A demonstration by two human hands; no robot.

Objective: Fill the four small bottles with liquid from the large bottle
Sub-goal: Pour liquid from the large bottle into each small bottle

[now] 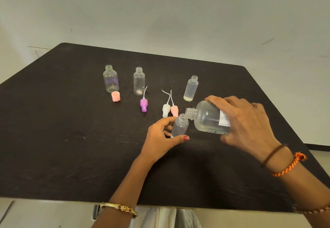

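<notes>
My right hand (246,122) grips the large clear bottle (208,118), tipped on its side with its open neck just over the mouth of a small clear bottle (180,126). My left hand (161,137) holds that small bottle upright on the dark table (71,138) between thumb and fingers. Three other small bottles stand uncapped farther back: one with a purple tint (110,79) at the left, a clear one (139,81) beside it, and a frosted one (191,88) at the right that looks filled with liquid.
Loose caps lie on the table: a pink screw cap (115,96), a purple spray pump (144,104), and a white pump (166,109) beside a pink pump (174,110), just behind the held bottle. A pale wall rises behind the table's far edge.
</notes>
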